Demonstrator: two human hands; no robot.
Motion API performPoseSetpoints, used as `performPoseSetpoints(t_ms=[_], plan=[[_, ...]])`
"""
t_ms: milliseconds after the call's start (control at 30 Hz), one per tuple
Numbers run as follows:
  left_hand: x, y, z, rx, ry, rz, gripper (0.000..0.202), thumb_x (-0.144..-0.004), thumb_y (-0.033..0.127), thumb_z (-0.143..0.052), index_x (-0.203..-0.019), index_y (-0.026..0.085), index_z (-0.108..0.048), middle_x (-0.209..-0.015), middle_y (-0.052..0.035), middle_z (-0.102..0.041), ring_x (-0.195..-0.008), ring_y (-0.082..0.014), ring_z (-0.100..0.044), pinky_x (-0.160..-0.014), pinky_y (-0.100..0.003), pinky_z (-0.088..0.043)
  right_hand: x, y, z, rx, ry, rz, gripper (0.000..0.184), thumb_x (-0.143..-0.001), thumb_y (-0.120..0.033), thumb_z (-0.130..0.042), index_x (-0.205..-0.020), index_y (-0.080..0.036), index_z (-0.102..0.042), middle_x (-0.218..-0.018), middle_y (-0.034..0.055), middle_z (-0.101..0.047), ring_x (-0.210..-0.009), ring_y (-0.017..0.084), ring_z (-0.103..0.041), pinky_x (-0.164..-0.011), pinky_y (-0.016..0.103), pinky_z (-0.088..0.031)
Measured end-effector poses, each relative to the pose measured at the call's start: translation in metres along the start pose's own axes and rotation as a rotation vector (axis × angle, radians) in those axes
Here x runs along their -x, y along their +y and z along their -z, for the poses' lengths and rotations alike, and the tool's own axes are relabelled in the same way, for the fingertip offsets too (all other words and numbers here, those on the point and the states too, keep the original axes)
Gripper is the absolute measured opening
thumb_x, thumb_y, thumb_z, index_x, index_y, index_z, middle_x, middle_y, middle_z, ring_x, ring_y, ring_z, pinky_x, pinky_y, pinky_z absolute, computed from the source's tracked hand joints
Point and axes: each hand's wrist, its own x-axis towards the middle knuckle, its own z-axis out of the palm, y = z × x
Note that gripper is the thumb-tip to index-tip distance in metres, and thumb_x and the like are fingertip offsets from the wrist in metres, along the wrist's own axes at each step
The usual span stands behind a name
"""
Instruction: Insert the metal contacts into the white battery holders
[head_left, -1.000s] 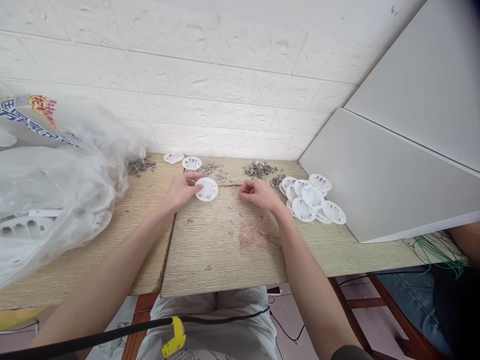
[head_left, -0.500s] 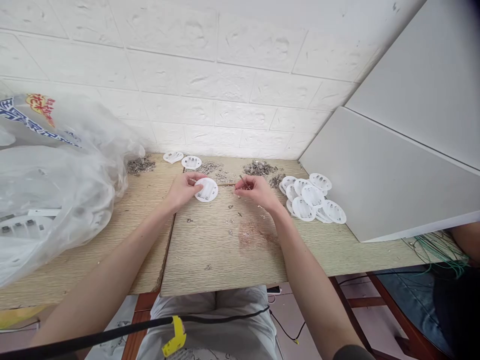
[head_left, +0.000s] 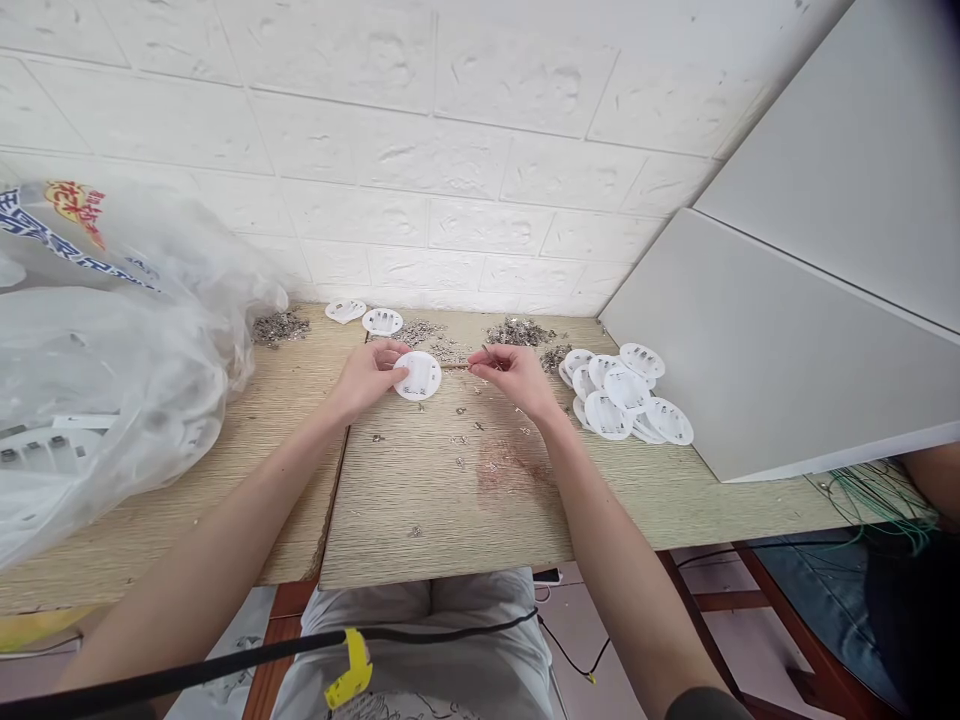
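My left hand (head_left: 370, 379) pinches a round white plastic battery holder (head_left: 420, 377) by its left edge, with the thumb on its upper face. Small metal pieces show along the lower part of that face. Just to the right, my right hand (head_left: 517, 378) is closed with thumb and forefinger together around a thin dark stick-like tool (head_left: 488, 353). Whether a small part is also between those fingertips is too small to tell. Loose metal contacts (head_left: 460, 440) lie scattered on the wooden table (head_left: 390, 500) below the hands.
Heaps of small metal contacts (head_left: 519, 332) lie near the white wall (head_left: 487, 225). More white holders are piled (head_left: 626, 390) on the right, and two (head_left: 382, 321) lie at the back. A plastic bag (head_left: 150, 390) of holders fills the left. A grey panel (head_left: 810, 360) bounds the right; a black cable (head_left: 262, 657) crosses in front.
My left hand has shifted the battery holder slightly right and up, closer to my right hand. The right hand has turned a little, and less of the thin tool shows.
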Motion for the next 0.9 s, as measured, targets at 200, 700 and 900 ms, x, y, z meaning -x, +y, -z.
performPoseSetpoints(t_ms=[200,700,900], plan=[[-0.0001,0.0022,-0.001,0.137,0.015,0.043,0.034,-0.065,0.021,-0.068,-0.098,0.016,-0.064,-0.084,-0.005,-0.073,-0.069,-0.0169,-0.064,-0.065,-0.028,-0.048,0.0022,-0.0064,-0.0061,0.01,0.046,0.038,0.014,-0.075,-0.03,-0.065,-0.079,-0.017,-0.071,-0.077,0.0027,-0.069,-0.063,0.012,-0.049,-0.063,0.028,-0.039],[-0.0005,0.0043,-0.002,0.113,0.136,0.032,0.012,-0.07,0.019,-0.063,-0.082,0.018,-0.063,-0.068,-0.0016,-0.065,-0.06,-0.0142,-0.056,-0.056,-0.026,-0.041,0.0033,-0.0094,-0.0072,0.055,0.0,0.063,0.016,-0.077,-0.031,-0.064,-0.082,-0.017,-0.071,-0.078,0.0022,-0.068,-0.065,0.012,-0.048,-0.064,0.027,-0.038],[0.0019,0.0085,-0.0006,0.081,0.099,-0.033,0.018,-0.071,0.029,-0.066,-0.084,0.016,-0.064,-0.075,-0.004,-0.067,-0.065,-0.0166,-0.059,-0.06,-0.028,-0.045,0.0029,-0.0074,-0.0092,0.05,-0.03,0.076,0.017,-0.077,-0.031,-0.062,-0.081,-0.017,-0.07,-0.077,0.0028,-0.066,-0.069,0.014,-0.05,-0.065,0.028,-0.038]])
